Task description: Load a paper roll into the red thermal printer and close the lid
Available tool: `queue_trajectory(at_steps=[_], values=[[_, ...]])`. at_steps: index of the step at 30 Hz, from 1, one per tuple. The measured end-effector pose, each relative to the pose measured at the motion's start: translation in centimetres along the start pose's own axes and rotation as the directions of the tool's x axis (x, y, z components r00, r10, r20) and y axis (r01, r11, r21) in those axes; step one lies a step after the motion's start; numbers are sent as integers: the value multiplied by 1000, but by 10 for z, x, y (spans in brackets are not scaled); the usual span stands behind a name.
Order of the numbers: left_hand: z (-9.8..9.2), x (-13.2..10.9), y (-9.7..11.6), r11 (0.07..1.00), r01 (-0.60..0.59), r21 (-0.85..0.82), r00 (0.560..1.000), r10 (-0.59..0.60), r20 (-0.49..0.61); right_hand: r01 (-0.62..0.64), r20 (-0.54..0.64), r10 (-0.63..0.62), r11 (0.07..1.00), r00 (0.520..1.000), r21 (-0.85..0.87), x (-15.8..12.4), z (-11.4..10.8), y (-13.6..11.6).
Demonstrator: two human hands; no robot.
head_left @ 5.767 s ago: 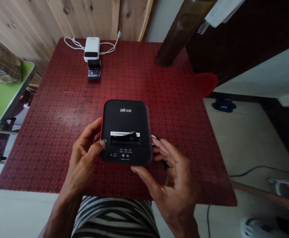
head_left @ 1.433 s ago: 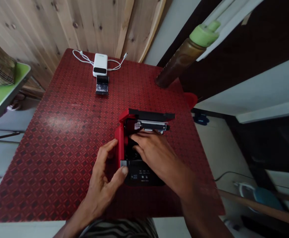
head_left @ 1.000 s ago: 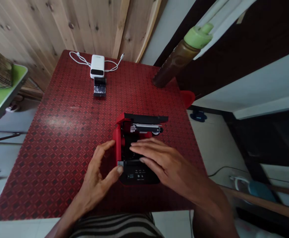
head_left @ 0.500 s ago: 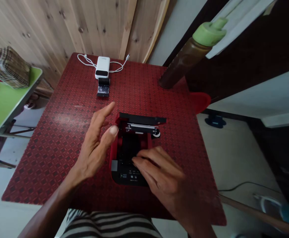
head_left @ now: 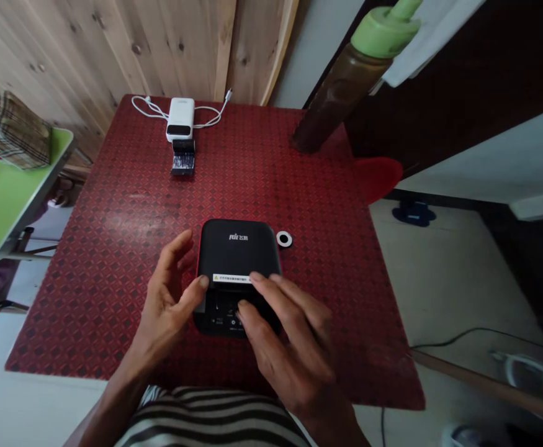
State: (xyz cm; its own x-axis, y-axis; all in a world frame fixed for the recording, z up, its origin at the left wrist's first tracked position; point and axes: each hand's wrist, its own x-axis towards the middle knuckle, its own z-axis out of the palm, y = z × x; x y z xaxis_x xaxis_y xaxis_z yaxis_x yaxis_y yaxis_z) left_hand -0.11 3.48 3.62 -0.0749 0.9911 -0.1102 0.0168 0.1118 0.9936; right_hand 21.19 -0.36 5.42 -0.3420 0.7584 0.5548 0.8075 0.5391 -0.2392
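Note:
A black and red receipt printer (head_left: 241, 248) lies on the table in front of me, with its black lid down over the body. White lettering marks the lid, and a white warning strip runs along its near edge. Below it, the button panel (head_left: 222, 320) is partly covered by my fingers. My left hand (head_left: 171, 288) is open at the printer's left side, thumb tip by its edge. Spread across the lid's near edge and the panel, my right hand (head_left: 290, 329) touches the printer with its fingertips and grips nothing. A white ring with a dark centre (head_left: 284, 239) sits just right of the printer.
A white power bank (head_left: 180, 118) with a white cable lies at the table's back left, a small black piece (head_left: 182, 158) before it. At the back right stands a brown bottle (head_left: 341, 87) with a green cap. A green table (head_left: 10, 211) holds a plaid bag (head_left: 15, 130).
The printer's raised lid has swung down and now covers the inside. My right fingers have moved from the panel area onto the lid's near edge. The view has shifted slightly.

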Motion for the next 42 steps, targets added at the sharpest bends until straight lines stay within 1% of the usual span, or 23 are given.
queue_trajectory(at_steps=[2,3,7,13,18,21,24,27,32,33,35,38,40,42], values=[[-2,-3,-5,997,75,-18,996,-74,51,-10,27,9,999,1000,43,2,3,1],[-3,-4,-6,995,95,-26,993,-93,70,-5,43,2,998,999,68,3,3,1],[-5,-4,-5,992,113,-51,988,-107,108,-8,64,1,994,998,106,9,3,1],[-4,-1,0,994,107,-13,989,-105,108,-61,87,47,984,995,168,11,1,1],[-2,-4,-5,993,117,-25,991,-115,73,-65,97,45,974,994,215,6,0,4],[-5,-12,-8,986,146,-81,987,-139,82,-90,68,75,965,995,246,-2,0,7],[-9,-20,-10,985,139,-99,986,-129,102,-142,-37,159,947,987,288,-13,-3,12],[-12,-23,-11,986,130,-105,985,-117,126,-159,-118,204,937,972,310,-21,-4,19],[-13,-22,-11,977,166,-136,978,-146,148,-217,-120,261,931,958,295,-31,0,23],[-13,-22,-11,974,176,-139,977,-156,146,-246,-110,291,918,950,310,-34,2,22],[-13,-22,-11,970,191,-153,976,-170,137,-339,-76,387,874,919,349,-43,7,18],[-12,-24,-10,965,198,-173,976,-179,121,-502,20,541,765,841,403,-63,16,13],[-10,-26,-9,963,201,-178,977,-184,108,-567,87,593,703,801,429,-75,20,11],[-8,-26,-8,964,197,-176,979,-183,94,-596,127,614,664,779,451,-82,22,11]])
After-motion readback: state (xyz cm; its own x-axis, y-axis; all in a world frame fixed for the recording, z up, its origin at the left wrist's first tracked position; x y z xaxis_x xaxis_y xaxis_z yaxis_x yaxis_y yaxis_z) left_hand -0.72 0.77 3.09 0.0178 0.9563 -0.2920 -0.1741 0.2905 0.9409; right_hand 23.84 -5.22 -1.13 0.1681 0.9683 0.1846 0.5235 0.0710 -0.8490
